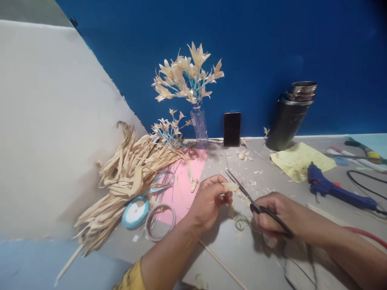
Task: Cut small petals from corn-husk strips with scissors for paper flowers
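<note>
My left hand (213, 197) pinches a small pale piece of corn husk (231, 186) between thumb and fingers, above the middle of the table. In my right hand (272, 213) are scissors (249, 196) with black handles, their blades slightly apart and pointing up and left. The blades lie beside the tip of the husk piece; whether they touch it I cannot tell. Below the hands is a small coil of greenish strip (240, 223). Small husk scraps (243, 155) are scattered behind the scissors.
A pile of dried husks (121, 177) lies left, with a blue ribbon spool (136, 212) and a tape roll (160, 222). Husk flowers (187, 74) stand in a clear bottle (199, 127). Behind are a phone (232, 129) and dark flask (288, 119); right, a blue glue gun (338, 191).
</note>
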Action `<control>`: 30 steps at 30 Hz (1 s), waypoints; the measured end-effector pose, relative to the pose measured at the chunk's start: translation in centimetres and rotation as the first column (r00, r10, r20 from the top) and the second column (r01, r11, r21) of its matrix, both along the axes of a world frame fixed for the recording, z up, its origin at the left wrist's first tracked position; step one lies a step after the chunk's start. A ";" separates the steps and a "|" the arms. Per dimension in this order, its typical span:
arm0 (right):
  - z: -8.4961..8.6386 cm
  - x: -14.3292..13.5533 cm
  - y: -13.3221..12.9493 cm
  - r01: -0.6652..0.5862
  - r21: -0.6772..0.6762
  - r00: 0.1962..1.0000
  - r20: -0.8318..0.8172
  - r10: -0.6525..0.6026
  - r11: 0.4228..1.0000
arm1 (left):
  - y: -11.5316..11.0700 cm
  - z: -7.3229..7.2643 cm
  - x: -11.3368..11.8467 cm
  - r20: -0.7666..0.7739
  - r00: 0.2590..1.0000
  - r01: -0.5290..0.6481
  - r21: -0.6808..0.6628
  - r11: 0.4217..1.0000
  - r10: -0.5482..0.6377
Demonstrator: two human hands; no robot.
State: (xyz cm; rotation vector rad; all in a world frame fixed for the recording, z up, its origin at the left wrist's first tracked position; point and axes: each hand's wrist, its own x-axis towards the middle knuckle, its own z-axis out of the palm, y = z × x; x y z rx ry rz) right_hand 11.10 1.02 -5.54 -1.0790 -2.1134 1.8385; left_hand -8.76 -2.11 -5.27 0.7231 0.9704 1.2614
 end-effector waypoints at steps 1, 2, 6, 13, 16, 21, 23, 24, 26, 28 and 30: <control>0.0 0.0 0.0 0.007 -0.013 1.000 0.005 -0.007 1.000 | 0.0 0.0 0.0 -0.007 1.000 0.001 0.002 1.000 -0.001; 0.1 -0.1 -0.1 0.013 -0.027 1.000 0.010 -0.013 1.000 | 0.0 0.0 0.0 -0.009 1.000 0.002 0.005 1.000 -0.001; 0.2 -0.1 -0.2 0.024 -0.051 1.000 0.020 -0.023 0.998 | 0.0 0.1 -0.2 0.021 1.000 -0.015 0.016 1.000 0.015; 0.0 -0.1 -0.2 0.017 -0.050 0.999 0.034 -0.015 0.999 | 0.0 0.2 -0.2 0.060 0.994 -0.089 0.042 0.995 0.086; 0.0 -0.1 -0.2 0.011 -0.033 0.999 0.043 -0.009 0.999 | 0.0 0.3 -0.2 0.052 0.995 -0.087 0.062 0.994 0.083; 0.3 -0.3 -0.3 0.009 -0.035 0.999 0.037 -0.008 0.999 | -0.1 0.6 -0.2 0.015 0.994 -0.108 0.070 0.992 0.107; 0.4 -0.4 -0.3 0.016 -0.039 0.999 0.040 -0.015 0.999 | -0.1 0.7 -0.1 0.016 0.993 -0.116 0.072 0.991 0.115; 0.4 -0.4 -0.4 0.016 -0.039 0.999 0.040 -0.014 0.999 | -0.1 0.8 -0.1 0.017 0.993 -0.119 0.071 0.990 0.118; 0.4 -0.5 -0.4 0.011 -0.040 0.999 0.040 -0.009 0.999 | -0.1 0.8 0.0 0.015 0.993 -0.119 0.071 0.990 0.119; 0.2 -0.4 -0.3 0.006 -0.046 0.999 0.040 -0.004 0.999 | -0.1 0.8 0.0 0.013 0.993 -0.117 0.072 0.991 0.116; 0.1 -0.3 -0.3 0.009 -0.057 0.999 0.036 -0.007 0.998 | -0.1 0.8 -0.1 0.015 0.993 -0.116 0.072 0.991 0.115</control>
